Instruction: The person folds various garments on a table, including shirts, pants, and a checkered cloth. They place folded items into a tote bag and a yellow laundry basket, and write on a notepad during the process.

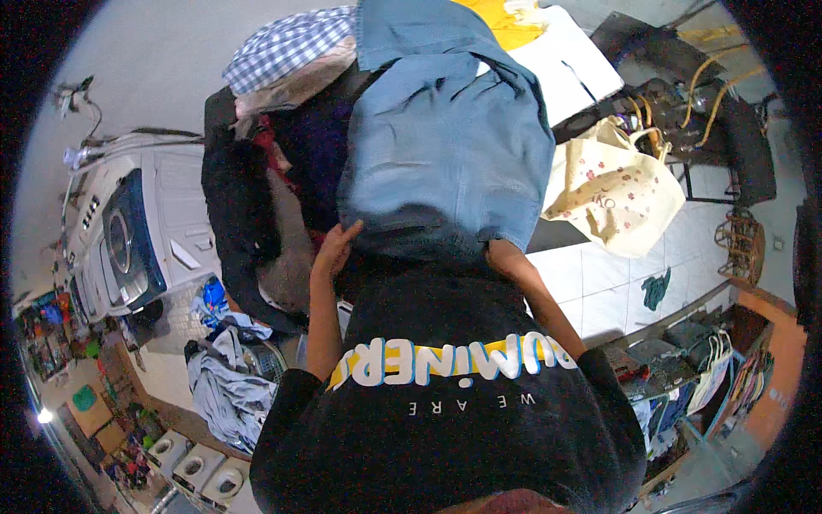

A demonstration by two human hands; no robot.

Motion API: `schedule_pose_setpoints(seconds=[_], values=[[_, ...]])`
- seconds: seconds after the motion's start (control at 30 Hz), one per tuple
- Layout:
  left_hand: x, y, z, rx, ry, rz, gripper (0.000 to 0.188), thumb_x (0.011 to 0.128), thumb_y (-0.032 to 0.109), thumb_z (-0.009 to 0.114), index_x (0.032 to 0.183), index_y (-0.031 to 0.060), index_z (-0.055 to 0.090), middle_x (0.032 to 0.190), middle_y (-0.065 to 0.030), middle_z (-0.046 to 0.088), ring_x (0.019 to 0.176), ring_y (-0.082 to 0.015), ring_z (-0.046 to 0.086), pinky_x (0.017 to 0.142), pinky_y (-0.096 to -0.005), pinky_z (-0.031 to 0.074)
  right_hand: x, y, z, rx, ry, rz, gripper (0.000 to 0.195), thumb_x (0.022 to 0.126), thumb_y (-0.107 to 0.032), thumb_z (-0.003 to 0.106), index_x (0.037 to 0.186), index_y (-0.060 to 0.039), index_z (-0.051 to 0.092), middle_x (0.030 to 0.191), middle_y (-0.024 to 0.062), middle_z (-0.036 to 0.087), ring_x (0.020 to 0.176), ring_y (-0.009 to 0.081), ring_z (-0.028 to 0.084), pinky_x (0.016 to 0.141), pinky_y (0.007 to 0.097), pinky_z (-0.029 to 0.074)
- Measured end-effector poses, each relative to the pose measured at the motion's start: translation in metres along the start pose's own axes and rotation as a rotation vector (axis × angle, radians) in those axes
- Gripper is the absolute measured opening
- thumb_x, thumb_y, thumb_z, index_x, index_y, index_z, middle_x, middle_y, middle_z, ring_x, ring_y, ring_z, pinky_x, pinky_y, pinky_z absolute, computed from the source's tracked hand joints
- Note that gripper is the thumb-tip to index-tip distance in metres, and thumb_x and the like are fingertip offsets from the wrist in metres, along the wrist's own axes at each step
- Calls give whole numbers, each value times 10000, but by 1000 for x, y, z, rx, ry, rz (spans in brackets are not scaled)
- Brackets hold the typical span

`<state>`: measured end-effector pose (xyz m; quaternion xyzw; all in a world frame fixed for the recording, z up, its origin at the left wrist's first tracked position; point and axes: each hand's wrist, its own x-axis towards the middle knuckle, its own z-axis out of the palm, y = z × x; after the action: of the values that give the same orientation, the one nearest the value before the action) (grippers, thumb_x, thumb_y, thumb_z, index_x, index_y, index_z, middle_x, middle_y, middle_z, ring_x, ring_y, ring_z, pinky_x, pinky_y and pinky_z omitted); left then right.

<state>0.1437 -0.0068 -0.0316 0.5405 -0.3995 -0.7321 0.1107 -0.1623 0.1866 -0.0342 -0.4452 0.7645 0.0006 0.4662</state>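
Observation:
A blue denim-like garment (449, 148) lies spread before me, with its near edge close to my black T-shirt. At the near left corner, my left hand (334, 250) pinches the garment's edge between thumb and fingers. My right hand (507, 258) is at the near right corner; its fingers are hidden under the cloth. Left of the garment are a blue-and-white checked cloth (289, 48), a light brownish cloth (295, 90) and dark clothes (241, 193) in a heap. Beyond it on the right lie a yellow cloth (507, 26) and a white board or sheet (578, 58) with a pen (578, 80).
A cream printed cloth bag (616, 193) sits at the right. A white washing machine (128, 231) stands at the left, near a basket (266, 363) and a pile of light clothes (221, 385). A dark green cloth (655, 289) lies on the tiled floor. Shelves with folded items (687, 379) stand lower right.

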Motion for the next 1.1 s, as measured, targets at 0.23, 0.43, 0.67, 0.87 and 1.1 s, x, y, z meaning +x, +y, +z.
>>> schedule_pose_setpoints(seconds=[0.23,0.43,0.67,0.87,1.1], values=[[-21,10,41,348,-42,489,621,834,181,633,1316,-33,306,1266,-142,443,1151,-221,427,983,-329,330,-2,-96,-16,141,103,-952,419,880,-90,472,1298,-101,441,941,189,620,791,360,603,665,439,447],[-32,30,62,145,110,495,546,899,231,537,1303,-35,283,1235,-173,436,1126,-228,428,965,-311,332,-6,-125,5,93,-41,-752,755,753,-6,532,1423,-182,231,871,231,530,860,383,542,780,452,442],[-39,36,76,33,130,495,559,899,246,533,1305,-29,264,1222,-162,441,1088,-230,456,941,-316,355,-11,-118,2,269,405,-896,566,730,76,476,1284,-23,415,1086,218,498,1041,403,477,886,444,399],[-48,45,86,13,-79,459,712,825,187,641,1348,18,188,1214,-139,436,1120,-219,439,959,-322,342,8,-106,22,183,634,-965,476,725,73,442,1194,-2,473,1284,238,426,1165,373,438,955,407,375],[-27,10,100,380,-432,746,960,719,70,719,1406,22,51,1349,-113,288,1229,-186,304,1011,-315,285,58,-109,4,453,397,-735,364,818,-86,456,1160,13,532,1081,228,587,994,331,572,867,400,452]])
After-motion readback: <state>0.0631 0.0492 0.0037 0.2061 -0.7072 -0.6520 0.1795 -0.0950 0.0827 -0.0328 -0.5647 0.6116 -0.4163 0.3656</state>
